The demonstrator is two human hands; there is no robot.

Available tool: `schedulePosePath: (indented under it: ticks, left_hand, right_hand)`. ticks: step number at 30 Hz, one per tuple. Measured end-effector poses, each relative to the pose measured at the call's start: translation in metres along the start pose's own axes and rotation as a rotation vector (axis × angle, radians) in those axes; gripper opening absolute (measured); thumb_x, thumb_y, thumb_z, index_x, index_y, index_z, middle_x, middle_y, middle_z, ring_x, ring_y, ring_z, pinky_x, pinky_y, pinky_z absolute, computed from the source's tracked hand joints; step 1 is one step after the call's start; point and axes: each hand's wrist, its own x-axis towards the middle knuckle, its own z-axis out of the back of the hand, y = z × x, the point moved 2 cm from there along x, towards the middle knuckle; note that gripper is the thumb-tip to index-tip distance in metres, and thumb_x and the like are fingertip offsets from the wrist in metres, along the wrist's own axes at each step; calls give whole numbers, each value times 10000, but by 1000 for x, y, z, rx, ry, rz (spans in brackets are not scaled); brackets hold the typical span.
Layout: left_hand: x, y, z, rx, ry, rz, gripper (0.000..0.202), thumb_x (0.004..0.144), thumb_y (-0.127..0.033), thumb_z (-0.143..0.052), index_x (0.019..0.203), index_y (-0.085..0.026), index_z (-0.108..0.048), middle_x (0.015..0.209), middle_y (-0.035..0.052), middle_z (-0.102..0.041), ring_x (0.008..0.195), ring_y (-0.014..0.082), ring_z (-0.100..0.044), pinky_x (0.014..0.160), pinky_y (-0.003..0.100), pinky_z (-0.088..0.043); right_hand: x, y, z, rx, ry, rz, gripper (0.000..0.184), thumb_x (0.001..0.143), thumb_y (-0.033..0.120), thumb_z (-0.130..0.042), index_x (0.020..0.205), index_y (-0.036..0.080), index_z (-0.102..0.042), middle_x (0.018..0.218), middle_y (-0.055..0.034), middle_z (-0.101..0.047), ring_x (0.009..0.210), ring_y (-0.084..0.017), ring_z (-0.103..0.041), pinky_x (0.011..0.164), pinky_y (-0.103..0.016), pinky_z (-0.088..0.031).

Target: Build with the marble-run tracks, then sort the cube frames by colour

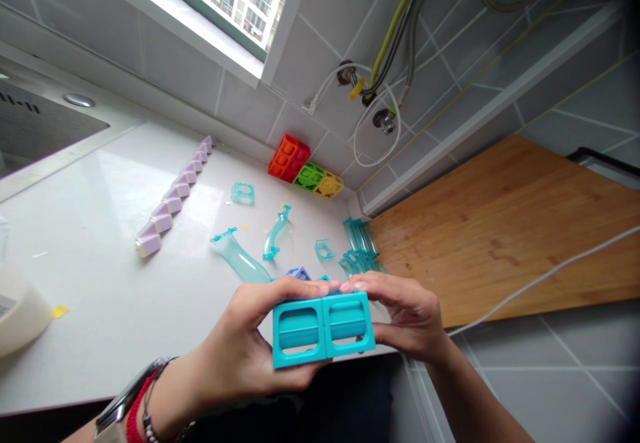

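Two turquoise hollow plastic blocks (pixel 324 328), side by side and touching, are held up near the counter's front edge. My left hand (pixel 260 333) is closed round the left block, fingers over the top and underneath. My right hand (pixel 407 310) grips the right block from its top and right side. Rounded windows in the blocks' near faces show curved turquoise parts inside. Behind my hands lie a clear teal curved chute (pixel 243 260), a smaller curved chute (pixel 277 232), and two clear teal square pieces, one left (pixel 243 193) and one right (pixel 325 250). A blue-violet piece (pixel 299 273) is partly hidden behind my fingers.
Red (pixel 289 158), green (pixel 309 176) and yellow blocks (pixel 330 184) stand against the tiled wall. Several clear teal chutes (pixel 360 246) are stacked beside a leaning wooden board (pixel 500 230). A zigzag row of lilac pieces (pixel 173 200) and a tape roll (pixel 20 310) lie left. A white cable crosses the board.
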Motion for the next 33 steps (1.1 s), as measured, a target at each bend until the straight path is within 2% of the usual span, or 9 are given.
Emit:
schedulePosePath:
  ticks: [7, 12, 16, 18, 22, 26, 29, 31, 33]
  left_hand:
    - [1, -2, -1, 45, 9, -37, 698, 726, -141, -869, 1338, -326, -589, 1335, 38, -759, 1192, 272, -749, 987, 308, -622]
    - [4, 1, 5, 106, 106, 16, 639, 768, -126, -824, 1336, -289, -583, 1331, 53, -754, 1180, 252, -748, 987, 298, -607]
    - [10, 2, 12, 263, 117, 47, 712, 808, -229, -855, 1441, -299, -537, 1407, 61, -708, 1255, 259, -699, 1075, 328, -549]
    - [12, 4, 12, 284, 102, 109, 719, 824, -301, -863, 1462, -295, -532, 1377, 64, -719, 1218, 266, -711, 1056, 341, -556]
    - [14, 14, 8, 37, 38, 361, 533, 896, -417, -799, 1367, -262, -603, 1223, 71, -772, 1042, 264, -762, 868, 327, -623]
    - [18, 27, 10, -341, -123, 560, 484, 892, -477, -790, 1269, -214, -639, 1175, 110, -793, 1042, 309, -774, 825, 353, -642]
    - [21, 30, 14, -537, -213, 621, 501, 883, -489, -788, 1254, -186, -643, 1217, 145, -780, 1004, 328, -787, 835, 407, -646]
    - [21, 30, 15, -610, -236, 667, 526, 885, -488, -780, 1287, -185, -628, 1263, 156, -763, 1000, 334, -790, 818, 422, -648]
    - [21, 31, 15, -634, -245, 708, 542, 880, -491, -782, 1295, -182, -621, 1265, 158, -761, 1015, 338, -787, 829, 428, -643]
  right_hand:
    - [-2, 0, -4, 53, -21, -16, 631, 815, 192, -902, 1395, 314, -688, 1256, -80, -778, 1167, -267, -726, 986, -397, -623]
    - [-3, 2, 0, 35, -29, -44, 621, 798, 185, -911, 1369, 310, -703, 1224, -90, -770, 1124, -271, -723, 913, -389, -640]
    - [0, 2, 1, -65, -50, -102, 659, 761, 228, -942, 1372, 286, -701, 1191, -91, -756, 1026, -244, -716, 825, -350, -642]
    - [4, 2, -2, -77, -60, -110, 655, 783, 269, -930, 1392, 282, -688, 1224, -97, -747, 1011, -233, -714, 807, -339, -643]
    - [10, -7, -9, 58, -264, -170, 527, 932, 411, -786, 1426, 295, -645, 1328, -107, -716, 1026, -224, -722, 848, -372, -651]
    - [0, -30, -15, -12, -462, -310, 299, 1017, 407, -655, 1264, 254, -723, 1168, -89, -752, 999, -211, -724, 846, -349, -629]
    - [-16, -53, -30, -169, -339, -442, 298, 980, 386, -692, 1243, 254, -738, 1263, -99, -718, 1120, -243, -705, 943, -386, -605]
    - [-27, -66, -44, -264, -213, -482, 472, 907, 373, -775, 1362, 279, -692, 1424, -108, -651, 1313, -300, -623, 1097, -466, -535]
    - [-38, -78, -56, -316, -163, -493, 636, 848, 348, -830, 1451, 295, -635, 1527, -109, -588, 1442, -337, -520, 1212, -529, -426]
